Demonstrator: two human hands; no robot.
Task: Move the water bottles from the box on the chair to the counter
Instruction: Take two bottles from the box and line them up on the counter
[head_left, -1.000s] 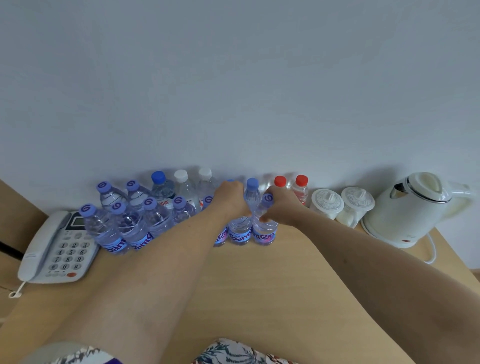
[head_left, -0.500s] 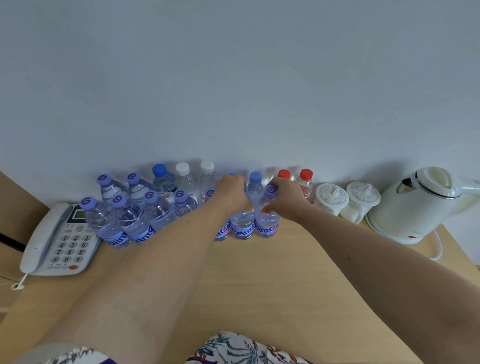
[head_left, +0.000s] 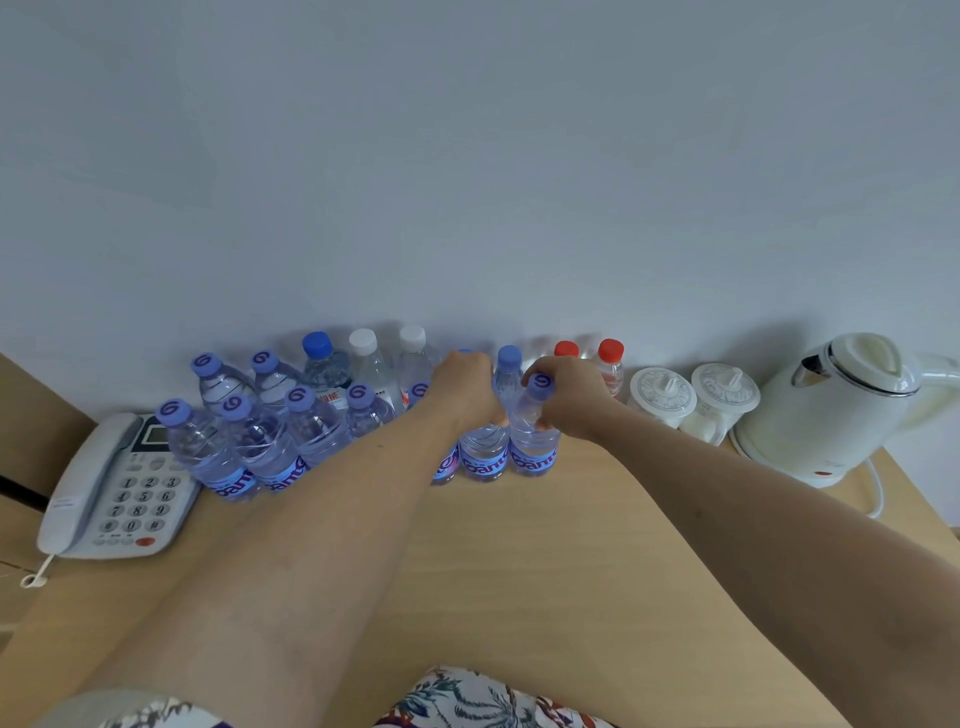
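Observation:
Several clear water bottles with purple caps (head_left: 265, 447) stand in rows on the wooden counter (head_left: 519, 571) against the wall. My left hand (head_left: 465, 387) is closed around the top of one purple-label bottle (head_left: 483, 457) standing on the counter. My right hand (head_left: 569, 397) grips the neck of the bottle beside it (head_left: 535, 447), whose purple cap shows between my fingers. Both bottles rest upright on the counter. Behind them stand a blue-capped bottle (head_left: 318, 364), two white-capped bottles (head_left: 363, 358) and two red-capped bottles (head_left: 610, 364). The box and chair are out of view.
A grey desk phone (head_left: 111, 493) lies at the counter's left end. Two white lidded cups (head_left: 662, 397) and a white electric kettle (head_left: 836, 405) with its cord stand to the right. The wall runs right behind the bottles.
Both hands stay on the same two bottles. The view has shifted slightly, and my hands sit a little lower on the bottle necks with the bottles on the counter.

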